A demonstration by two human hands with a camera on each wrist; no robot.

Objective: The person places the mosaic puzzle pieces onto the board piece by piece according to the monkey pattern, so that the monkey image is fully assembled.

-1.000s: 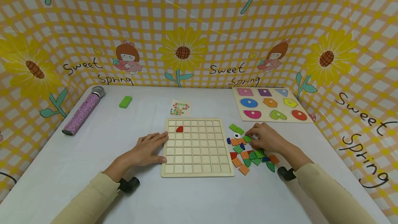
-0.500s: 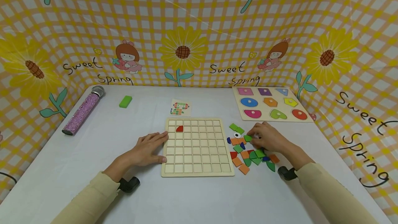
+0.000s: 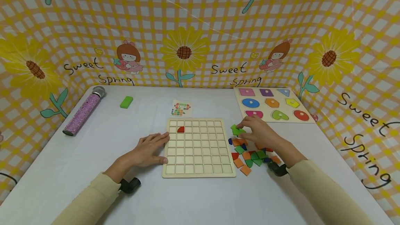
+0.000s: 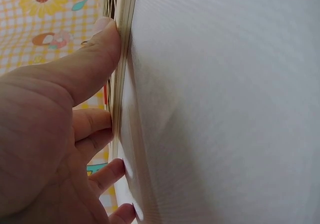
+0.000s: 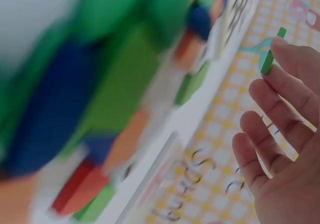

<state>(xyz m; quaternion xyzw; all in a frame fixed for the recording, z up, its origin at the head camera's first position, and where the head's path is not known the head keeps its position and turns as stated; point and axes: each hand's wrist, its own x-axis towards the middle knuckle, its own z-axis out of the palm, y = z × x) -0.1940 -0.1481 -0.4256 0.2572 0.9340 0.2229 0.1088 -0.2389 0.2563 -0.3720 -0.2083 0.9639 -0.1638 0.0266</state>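
Left fingers point(image 3: 156, 138) apart at nine o'clock on the board point(image 3: 198, 175), right fingers point(image 5: 291, 50) pinching a green tile point(image 5: 270, 58): we'd best grip lightly.

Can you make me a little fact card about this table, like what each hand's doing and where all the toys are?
Left hand: touches the left edge of the wooden grid board
Right hand: pinches a green tile
On the grid: red quarter-circle tile
Right of the grid: loose colored tiles
Behind the grid: picture card
Back right: knobbed shape puzzle
Back left: green block
Far left: glittery purple microphone
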